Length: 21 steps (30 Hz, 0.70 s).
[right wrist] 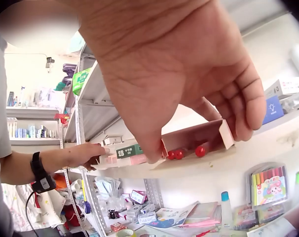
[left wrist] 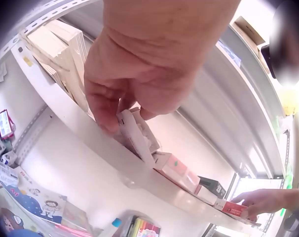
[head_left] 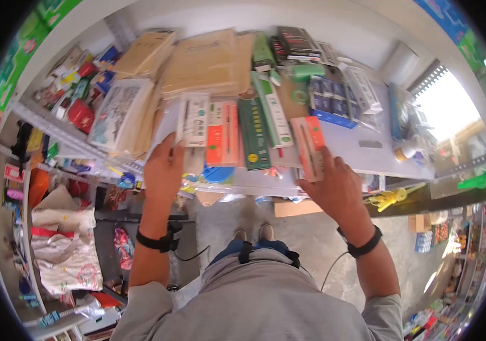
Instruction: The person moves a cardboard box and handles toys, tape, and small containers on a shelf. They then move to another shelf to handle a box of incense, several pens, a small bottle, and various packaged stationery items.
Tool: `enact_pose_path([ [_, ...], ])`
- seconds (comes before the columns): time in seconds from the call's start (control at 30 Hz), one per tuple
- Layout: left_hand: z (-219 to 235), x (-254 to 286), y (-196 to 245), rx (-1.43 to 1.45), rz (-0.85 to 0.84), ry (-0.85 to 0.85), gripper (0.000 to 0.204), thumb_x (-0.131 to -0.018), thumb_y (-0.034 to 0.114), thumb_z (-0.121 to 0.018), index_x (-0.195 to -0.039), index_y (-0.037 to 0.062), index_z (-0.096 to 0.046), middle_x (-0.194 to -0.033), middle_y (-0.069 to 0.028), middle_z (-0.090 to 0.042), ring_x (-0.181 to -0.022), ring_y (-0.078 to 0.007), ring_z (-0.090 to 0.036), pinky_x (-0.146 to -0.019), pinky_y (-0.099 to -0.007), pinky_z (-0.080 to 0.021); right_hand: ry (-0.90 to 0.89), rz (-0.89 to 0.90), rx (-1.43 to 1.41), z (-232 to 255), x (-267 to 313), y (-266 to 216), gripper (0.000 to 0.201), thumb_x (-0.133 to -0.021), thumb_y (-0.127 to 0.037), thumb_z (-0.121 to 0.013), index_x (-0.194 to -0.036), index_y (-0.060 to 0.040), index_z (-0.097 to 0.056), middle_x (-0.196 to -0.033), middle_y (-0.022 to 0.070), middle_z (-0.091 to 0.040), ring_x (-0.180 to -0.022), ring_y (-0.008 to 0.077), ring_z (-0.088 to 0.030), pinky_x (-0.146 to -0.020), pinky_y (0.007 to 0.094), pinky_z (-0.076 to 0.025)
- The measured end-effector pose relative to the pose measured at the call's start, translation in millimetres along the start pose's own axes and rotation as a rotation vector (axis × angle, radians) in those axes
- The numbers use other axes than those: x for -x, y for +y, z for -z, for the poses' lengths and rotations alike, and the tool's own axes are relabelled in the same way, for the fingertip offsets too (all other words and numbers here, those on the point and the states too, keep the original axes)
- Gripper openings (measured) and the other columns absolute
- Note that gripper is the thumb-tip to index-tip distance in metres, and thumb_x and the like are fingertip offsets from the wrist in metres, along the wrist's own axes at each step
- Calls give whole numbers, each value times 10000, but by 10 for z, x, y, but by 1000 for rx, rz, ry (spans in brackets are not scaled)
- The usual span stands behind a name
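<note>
My left hand [head_left: 163, 173] pinches the lower left part of a white box [head_left: 193, 120] at the shelf's front edge. In the left wrist view, the thumb and fingers of that hand [left wrist: 139, 74] are on either side of the white box [left wrist: 135, 136]. With its thumb and fingers, my right hand [head_left: 338, 186] grips an orange-and-white box [head_left: 306, 142]. The right wrist view shows this box [right wrist: 193, 137] open at the near end, with red round tips inside, under the right hand [right wrist: 184, 79]. Between the hands lie orange boxes [head_left: 222, 133] and a dark green box [head_left: 253, 133].
Behind stand brown envelopes [head_left: 200, 62], a green-and-white box [head_left: 272, 108], blue boxes [head_left: 331, 99], a tape roll [head_left: 298, 96] and black boxes [head_left: 299, 42]. Bagged goods [head_left: 121, 113] lie left. A yellow item [head_left: 388, 198] hangs at the right front edge. A lower shelf holds a marker set [right wrist: 269, 186].
</note>
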State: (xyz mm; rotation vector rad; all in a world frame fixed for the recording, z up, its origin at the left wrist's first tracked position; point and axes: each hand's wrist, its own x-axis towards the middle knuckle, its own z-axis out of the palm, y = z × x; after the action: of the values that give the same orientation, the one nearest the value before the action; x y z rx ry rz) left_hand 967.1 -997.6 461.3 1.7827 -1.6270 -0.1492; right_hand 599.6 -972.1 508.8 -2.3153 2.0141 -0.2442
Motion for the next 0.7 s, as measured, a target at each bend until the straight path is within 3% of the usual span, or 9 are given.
enact_pose_path([
  [0.2, 26, 12, 31, -27, -29, 55, 423, -979, 331, -663, -1282, 36, -646, -1046, -169, -647, -829, -291, -634, -757, -409, -520, 46, -1, -51, -24, 21, -28, 873, -754, -566, -822, -1375, -31, -522, -969, 187, -639, -884, 363, -687, -728, 458, -568],
  [0.27, 64, 28, 149, 27, -45, 49, 399, -959, 243, -678, -1292, 29, -628, -1136, -177, -635, -906, -301, -616, -812, -420, -510, 94, 14, -100, 100, 46, -7, 809, -776, -522, -824, -1360, -40, -540, -1001, 204, -657, -890, 378, -685, -763, 472, -559],
  [0.33, 92, 64, 256, 65, -128, 89, 387, -946, 193, -682, -1288, 23, -620, -1165, -181, -630, -945, -312, -612, -847, -426, -504, 284, 31, -143, 115, -58, 216, 724, -807, -495, -800, -1312, -24, -583, -1050, 211, -655, -940, 394, -677, -777, 476, -561],
  [0.37, 129, 94, 374, 77, -127, 66, 381, -917, 112, -680, -1277, 7, -611, -1227, -193, -619, -1053, -347, -608, -932, -430, -491, 376, 43, -165, 129, -144, 361, 684, -822, -482, -788, -1287, -16, -604, -1075, 214, -654, -965, 402, -673, -785, 478, -562],
  [0.47, 95, 183, 503, 148, -333, 27, 361, -934, 91, -663, -1280, 5, -608, -1291, -174, -603, -1145, -316, -596, -1008, -396, -468, 492, -48, -183, 285, -588, 858, 612, -862, -419, -744, -1295, -9, -605, -1182, 234, -656, -1037, 419, -664, -853, 471, -554],
  [0.5, 107, 204, 614, 161, -325, -26, 355, -917, 57, -667, -1261, -5, -607, -1301, -178, -605, -1208, -337, -585, -1065, -401, -436, 530, -72, -167, 327, -754, 1033, 604, -866, -410, -735, -1298, -9, -604, -1200, 242, -654, -1060, 421, -662, -877, 467, -550],
  [0.6, 23, 266, 736, 233, -320, -34, 356, -908, 36, -673, -1257, -1, -610, -1287, -179, -611, -1204, -335, -586, -1061, -405, -439, 486, -250, -101, 395, -1181, 1384, 612, -859, -423, -724, -1296, -11, -608, -1229, 244, -657, -1112, 411, -656, -939, 470, -530],
  [0.7, 25, 286, 780, 237, -296, -48, 372, -896, 43, -682, -1260, 2, -619, -1281, -197, -612, -1198, -356, -590, -1042, -428, -454, 396, -353, -47, 457, -1532, 1443, 658, -844, -486, -721, -1301, -25, -614, -1216, 221, -681, -1144, 396, -652, -978, 470, -512],
])
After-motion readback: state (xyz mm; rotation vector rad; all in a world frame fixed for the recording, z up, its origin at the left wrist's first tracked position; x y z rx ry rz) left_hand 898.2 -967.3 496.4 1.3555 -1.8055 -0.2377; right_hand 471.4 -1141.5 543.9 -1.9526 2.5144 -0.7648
